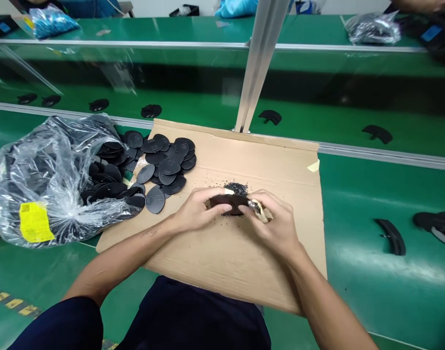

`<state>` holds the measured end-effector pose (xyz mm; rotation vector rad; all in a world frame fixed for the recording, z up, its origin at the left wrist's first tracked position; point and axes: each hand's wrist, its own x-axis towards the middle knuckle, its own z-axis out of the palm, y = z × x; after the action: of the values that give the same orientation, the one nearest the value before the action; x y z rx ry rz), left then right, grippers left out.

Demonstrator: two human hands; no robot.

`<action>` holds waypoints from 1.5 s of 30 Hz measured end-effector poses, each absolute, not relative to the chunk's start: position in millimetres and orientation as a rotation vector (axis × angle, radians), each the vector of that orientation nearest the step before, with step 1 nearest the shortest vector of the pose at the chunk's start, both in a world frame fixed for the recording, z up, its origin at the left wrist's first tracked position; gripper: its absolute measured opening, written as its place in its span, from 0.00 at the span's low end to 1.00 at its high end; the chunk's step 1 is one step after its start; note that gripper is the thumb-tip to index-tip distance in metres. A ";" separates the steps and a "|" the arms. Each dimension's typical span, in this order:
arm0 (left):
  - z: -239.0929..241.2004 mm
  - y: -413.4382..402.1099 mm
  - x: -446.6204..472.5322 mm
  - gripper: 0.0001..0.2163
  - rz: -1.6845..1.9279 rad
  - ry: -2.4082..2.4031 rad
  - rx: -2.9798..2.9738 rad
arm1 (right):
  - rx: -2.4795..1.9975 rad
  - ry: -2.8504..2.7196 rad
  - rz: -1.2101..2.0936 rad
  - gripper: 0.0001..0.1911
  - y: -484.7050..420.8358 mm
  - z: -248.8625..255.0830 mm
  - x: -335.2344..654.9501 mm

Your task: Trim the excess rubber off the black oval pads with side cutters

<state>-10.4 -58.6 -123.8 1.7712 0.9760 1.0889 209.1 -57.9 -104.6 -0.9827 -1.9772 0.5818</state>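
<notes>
My left hand [196, 211] is closed on one end of a flat black plastic piece [229, 203], thumb on the near face, over the cardboard sheet [204, 257]. My right hand [278, 221] grips a small metal tool with a pale wrapped handle [259, 210], its kind hard to make out. That hand's thumb and the tool's tip meet the piece's right end. Below and behind the piece lies a heap of black shavings [237, 187]. To the left, a pile of black oval plastic pieces [170, 165] rests partly on the cardboard.
An open clear plastic bag [62, 160] with a yellow label spills more ovals at left. A metal post [258, 68] rises behind the cardboard. Black curved parts [391, 236] lie on the green table at right. Black parts line the conveyor belt [204, 97] beyond.
</notes>
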 end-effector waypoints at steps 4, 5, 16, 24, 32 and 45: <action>-116.3 -42.6 -17.0 0.35 0.901 0.827 1.594 | -0.864 -2.013 0.402 0.06 -57.1 -105.8 209.7; -110.5 -35.6 -19.2 0.34 0.826 0.809 1.600 | -0.839 -2.020 0.344 0.07 -55.7 -106.5 210.8; -43.8 101.7 -39.1 0.08 0.574 1.533 2.378 | -0.913 -2.086 0.030 0.07 -53.4 -123.0 216.8; -69.4 173.6 -27.6 0.09 0.377 1.914 2.237 | -0.960 -2.132 0.054 0.09 -60.8 -128.6 213.9; -47.2 144.0 -29.1 0.10 0.091 1.568 2.361 | -0.965 -2.199 0.021 0.06 -68.1 -130.6 210.6; -75.5 169.0 150.7 0.17 -0.065 1.732 2.455 | -1.016 -2.261 -0.027 0.08 -69.8 -132.2 213.0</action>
<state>150.7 169.0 -75.5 2.4554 1.7317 -0.0651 213.0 -69.8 -132.2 -1.0160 -2.2606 -0.0267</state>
